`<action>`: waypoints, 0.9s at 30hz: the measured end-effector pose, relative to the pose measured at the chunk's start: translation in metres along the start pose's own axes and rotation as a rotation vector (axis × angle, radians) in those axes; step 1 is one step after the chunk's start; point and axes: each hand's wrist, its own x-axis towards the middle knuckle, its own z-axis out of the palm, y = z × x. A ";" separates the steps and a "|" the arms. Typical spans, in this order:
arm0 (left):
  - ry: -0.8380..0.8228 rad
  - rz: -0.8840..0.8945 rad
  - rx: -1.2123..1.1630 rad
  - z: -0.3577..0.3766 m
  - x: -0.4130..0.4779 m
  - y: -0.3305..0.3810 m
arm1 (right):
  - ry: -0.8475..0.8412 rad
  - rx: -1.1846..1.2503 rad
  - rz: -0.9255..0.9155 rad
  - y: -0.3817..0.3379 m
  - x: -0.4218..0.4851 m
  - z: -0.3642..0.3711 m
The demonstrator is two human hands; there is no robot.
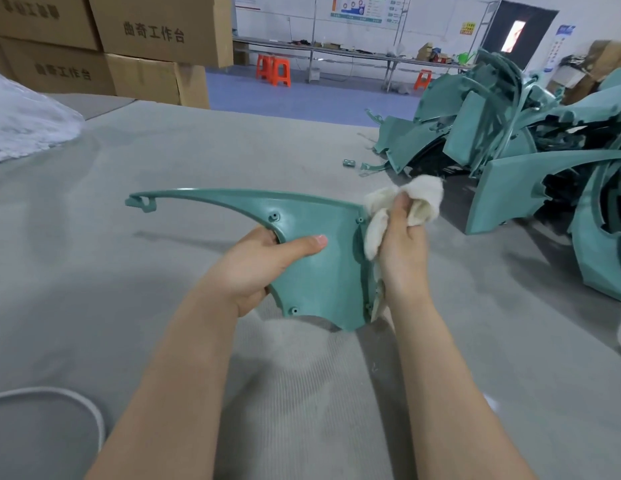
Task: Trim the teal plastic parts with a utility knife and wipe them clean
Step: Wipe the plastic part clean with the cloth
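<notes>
L hand (257, 265) partly behind teal part (321, 282)

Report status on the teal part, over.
Left hand grips teal part at its curved edge. Right hand holds white cloth against its right edge. No knife in view; nothing blocking.

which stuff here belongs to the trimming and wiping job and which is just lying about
Job:
teal plastic part, held by the left hand
white cloth, held by the right hand
pile of teal parts

Lying about:
cardboard boxes
orange stools
white cable
</notes>
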 end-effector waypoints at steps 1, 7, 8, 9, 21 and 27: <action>-0.019 -0.026 0.024 0.000 -0.001 0.000 | -0.030 -0.059 -0.140 0.001 -0.003 0.002; -0.078 -0.105 0.083 0.002 -0.002 0.001 | -0.079 -0.359 -0.251 0.003 -0.001 0.012; -0.084 -0.103 0.090 0.003 -0.001 0.001 | -0.049 -0.302 -0.201 0.004 0.002 0.011; -0.088 -0.102 0.094 0.003 -0.001 0.002 | -0.022 -0.244 -0.149 0.005 0.004 0.010; -0.140 -0.166 0.043 0.000 0.001 -0.004 | -0.347 -0.437 -0.470 -0.002 -0.015 0.014; -0.226 -0.145 -0.150 -0.002 0.001 0.001 | 0.038 -0.362 -0.224 0.004 0.007 0.006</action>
